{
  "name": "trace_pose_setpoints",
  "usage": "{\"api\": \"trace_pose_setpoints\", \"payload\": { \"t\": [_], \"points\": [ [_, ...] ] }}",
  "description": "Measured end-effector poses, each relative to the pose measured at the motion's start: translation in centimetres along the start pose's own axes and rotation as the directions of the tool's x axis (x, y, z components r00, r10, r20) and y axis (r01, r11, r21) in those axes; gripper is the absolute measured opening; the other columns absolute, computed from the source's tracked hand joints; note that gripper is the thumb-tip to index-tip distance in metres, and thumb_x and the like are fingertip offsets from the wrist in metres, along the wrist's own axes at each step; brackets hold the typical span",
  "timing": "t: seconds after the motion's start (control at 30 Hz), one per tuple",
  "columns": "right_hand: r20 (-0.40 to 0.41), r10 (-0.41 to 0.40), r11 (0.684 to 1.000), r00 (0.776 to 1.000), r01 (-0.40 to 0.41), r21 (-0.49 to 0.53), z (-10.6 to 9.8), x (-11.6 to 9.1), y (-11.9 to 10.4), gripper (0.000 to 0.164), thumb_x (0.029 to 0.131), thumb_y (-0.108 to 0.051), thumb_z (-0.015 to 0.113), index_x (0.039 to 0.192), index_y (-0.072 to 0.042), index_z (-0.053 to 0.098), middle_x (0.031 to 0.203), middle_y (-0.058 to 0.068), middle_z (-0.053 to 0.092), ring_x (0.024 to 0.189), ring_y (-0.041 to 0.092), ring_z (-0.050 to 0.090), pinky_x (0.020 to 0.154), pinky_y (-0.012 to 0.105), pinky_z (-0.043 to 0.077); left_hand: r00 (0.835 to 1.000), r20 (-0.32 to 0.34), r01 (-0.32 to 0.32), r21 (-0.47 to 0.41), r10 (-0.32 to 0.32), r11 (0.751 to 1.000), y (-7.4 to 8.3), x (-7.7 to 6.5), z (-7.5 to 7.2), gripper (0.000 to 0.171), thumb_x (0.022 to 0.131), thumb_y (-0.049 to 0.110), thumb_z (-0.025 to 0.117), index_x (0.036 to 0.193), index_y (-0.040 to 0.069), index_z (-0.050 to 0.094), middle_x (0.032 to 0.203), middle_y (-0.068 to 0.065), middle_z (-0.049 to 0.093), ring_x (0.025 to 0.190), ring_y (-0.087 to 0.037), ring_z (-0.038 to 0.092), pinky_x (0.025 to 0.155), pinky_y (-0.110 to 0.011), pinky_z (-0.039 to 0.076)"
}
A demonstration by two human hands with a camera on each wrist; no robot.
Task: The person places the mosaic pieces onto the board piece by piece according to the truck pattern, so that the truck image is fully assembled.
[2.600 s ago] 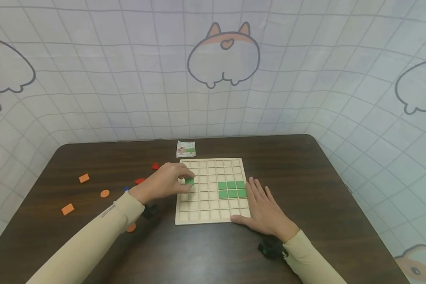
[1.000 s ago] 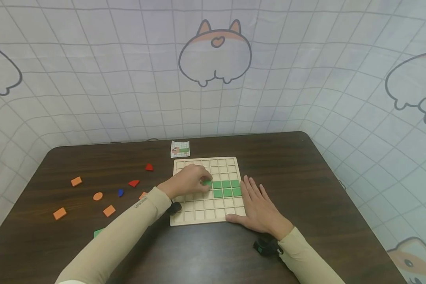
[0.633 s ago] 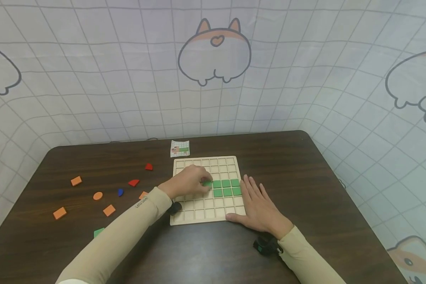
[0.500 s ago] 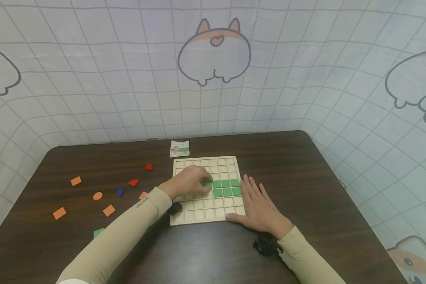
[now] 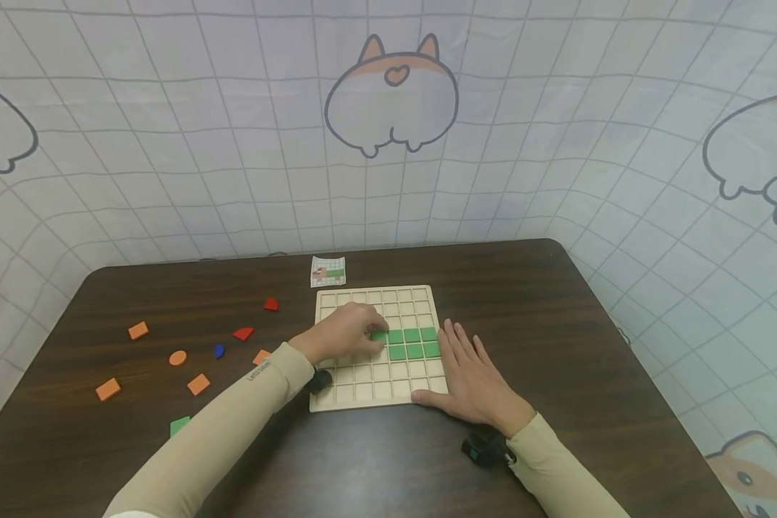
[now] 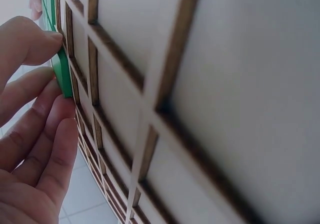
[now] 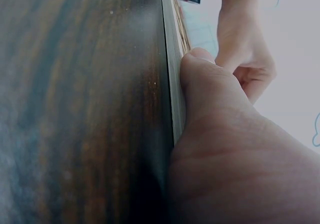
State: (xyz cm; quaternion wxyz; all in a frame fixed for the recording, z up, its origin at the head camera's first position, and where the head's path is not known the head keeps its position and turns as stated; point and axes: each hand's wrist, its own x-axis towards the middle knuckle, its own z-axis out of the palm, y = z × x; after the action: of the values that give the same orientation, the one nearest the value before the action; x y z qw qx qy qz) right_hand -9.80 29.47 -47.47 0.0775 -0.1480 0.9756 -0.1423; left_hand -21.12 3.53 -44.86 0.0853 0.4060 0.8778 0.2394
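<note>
A pale wooden grid board lies on the dark table. Between thumb and fingers my left hand pinches a green square tile, at a cell left of the upper green row. In the left wrist view that tile tilts at the grid, its edge near the wooden ribs. Two rows of green tiles fill cells on the board's right side. My right hand lies with straight fingers along the board's right edge, its thumb on the front right corner. In the right wrist view the thumb rests on the board's rim.
Left of the board lie several orange pieces, two red wedges, a small blue piece and a green piece partly behind the left sleeve. A small printed grid card lies behind the board.
My left hand has carried the green tile rightward from the board's left side to the green rows, then stayed there. The right hand has kept its place at the board's edge.
</note>
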Motion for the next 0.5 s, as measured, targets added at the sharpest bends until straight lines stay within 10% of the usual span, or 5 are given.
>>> {"api": "trace_pose_setpoints", "payload": {
  "t": [0.5],
  "points": [
    [-0.003, -0.003, 1.0, 1.0, 0.003, 0.0, 0.06, -0.08, 0.01, 0.12, 0.087, -0.085, 0.049, 0.166, -0.004, 0.009, 0.175, 0.018, 0.005, 0.164, 0.034, 0.005, 0.13, 0.062, 0.014, 1.0, 0.005, 0.004, 0.005, -0.004, 1.0, 0.1, -0.29, -0.23, 0.029, 0.09, 0.013, 0.069, 0.117, 0.007, 0.078, 0.115, -0.007, 0.077, 0.097, -0.016, 0.067, 0.09, -0.034, 0.058]
  ]
}}
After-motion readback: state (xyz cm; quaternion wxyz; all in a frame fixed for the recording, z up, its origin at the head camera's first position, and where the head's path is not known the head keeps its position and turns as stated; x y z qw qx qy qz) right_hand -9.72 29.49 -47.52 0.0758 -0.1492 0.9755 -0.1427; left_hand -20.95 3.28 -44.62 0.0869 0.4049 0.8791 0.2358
